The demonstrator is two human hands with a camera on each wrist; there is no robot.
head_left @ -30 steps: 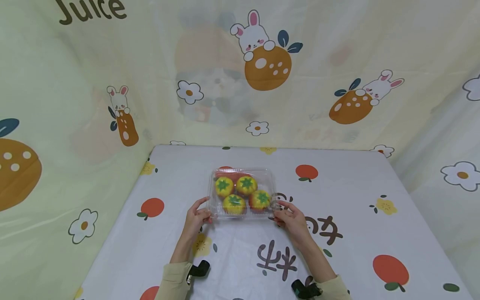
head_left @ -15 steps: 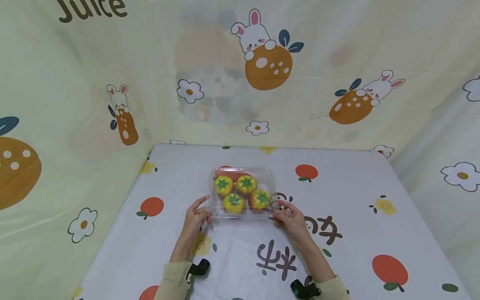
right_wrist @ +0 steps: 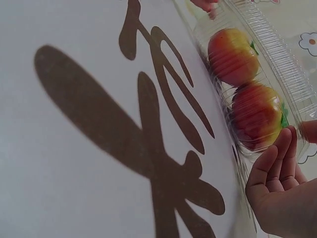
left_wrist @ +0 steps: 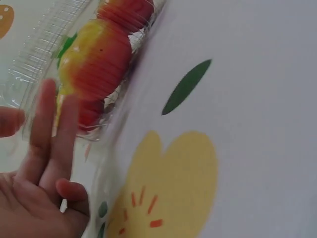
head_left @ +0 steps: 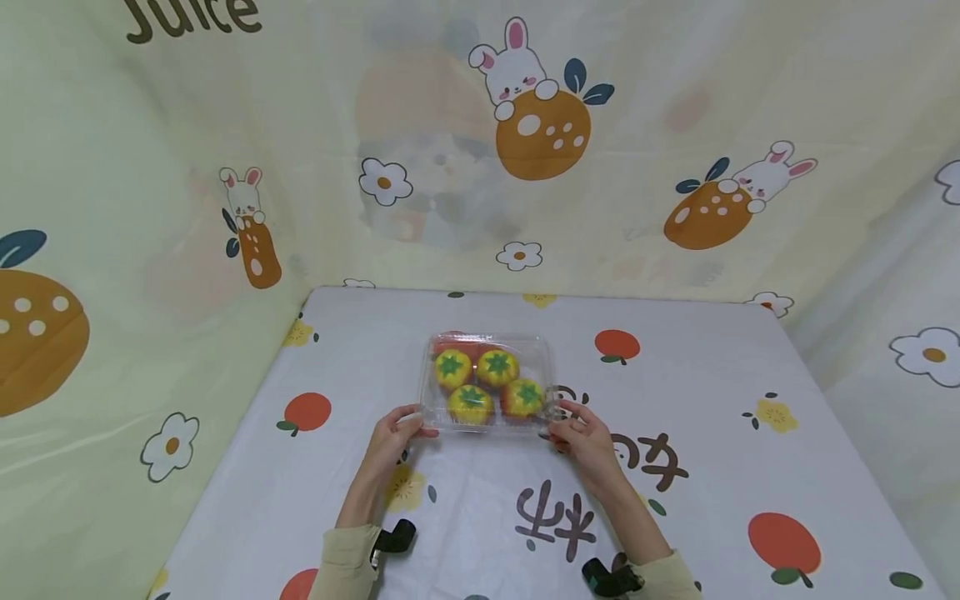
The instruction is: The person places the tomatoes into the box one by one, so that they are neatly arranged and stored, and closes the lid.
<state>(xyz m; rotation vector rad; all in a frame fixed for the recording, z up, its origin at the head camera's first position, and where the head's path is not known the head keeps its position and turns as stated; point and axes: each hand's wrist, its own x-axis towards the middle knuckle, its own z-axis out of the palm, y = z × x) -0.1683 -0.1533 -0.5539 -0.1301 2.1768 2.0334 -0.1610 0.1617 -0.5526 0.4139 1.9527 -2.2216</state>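
A clear plastic clamshell box (head_left: pixel 536 354) lies on the table in the head view. Inside are several red-and-yellow fruits (head_left: pixel 471 405) with green star-shaped tops, their skins also showing in the left wrist view (left_wrist: pixel 96 59) and right wrist view. At the box's near left corner is my left hand (head_left: pixel 390 437); in the left wrist view two of its fingers (left_wrist: pixel 63 134) stretch straight beside the box end, with the thumb apart. My right hand (head_left: pixel 583 442) holds the near right corner between thumb and bent fingers (right_wrist: pixel 282 158).
The white tablecloth (head_left: pixel 675 367) is printed with fruit, leaves and brown lettering. A printed curtain (head_left: pixel 435 100) hangs behind the table and along both sides. Dark wrist cameras (head_left: pixel 395 536) sit at both sleeve cuffs.
My left hand's fingers have loosened from the box corner and dropped slightly toward me. The right hand keeps its place, and the box stays almost still.
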